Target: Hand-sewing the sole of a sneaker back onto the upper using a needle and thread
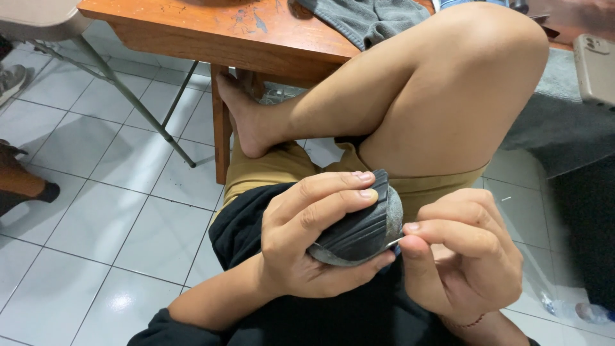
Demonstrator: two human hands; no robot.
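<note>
Shoe sole (359, 227), black and ridged, is gripped in the left hand (307, 237) over the lap. A thin metal needle (394, 243) is pinched by the right hand (461, 256) and pressed at the sole's edge. A wooden table (224, 32) is seen above the crossed leg (397, 96), on a white tiled floor (96, 211).

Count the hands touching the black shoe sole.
2: the left hand wraps around the sole; the right hand pinches a thin needle-like thing at its edge.

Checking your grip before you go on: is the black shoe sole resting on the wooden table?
No, the black shoe sole is held over the lap in the left hand, well apart from the wooden table.
</note>
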